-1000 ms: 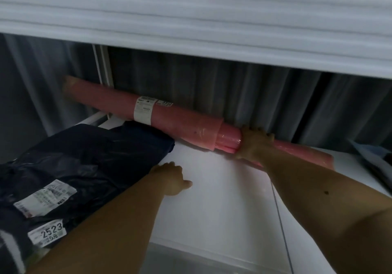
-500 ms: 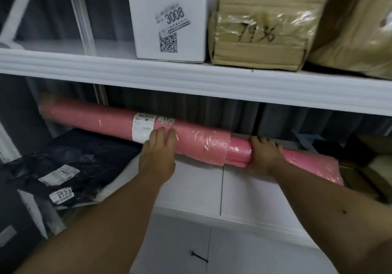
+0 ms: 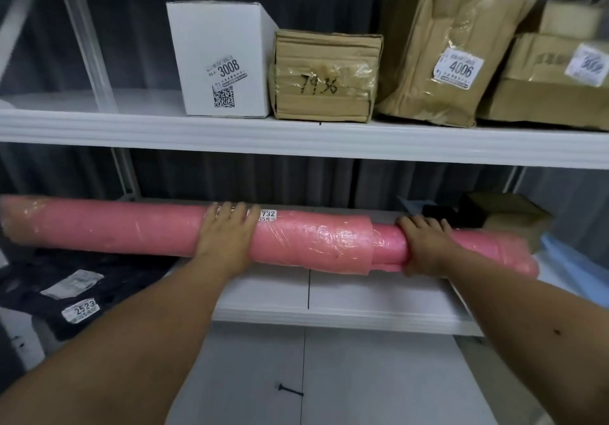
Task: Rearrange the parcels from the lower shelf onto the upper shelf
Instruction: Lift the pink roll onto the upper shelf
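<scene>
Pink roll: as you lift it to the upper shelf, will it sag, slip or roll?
The pink roll spans well past both hands without drooping, so probably stiff. Its glossy plastic wrap may be slippery. Being round, it could roll once set on the upper shelf. Left hand and right hand grip it.

Pink roll (image 3: pixel 131 230); white box (image 3: pixel 220 59); brown cartons (image 3: pixel 324 75); black bag (image 3: pixel 66 289); white shelves (image 3: pixel 296 143).

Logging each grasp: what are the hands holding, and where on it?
Both grip the pink roll: left hand near its middle by the label, right hand on the narrower right part.
</scene>
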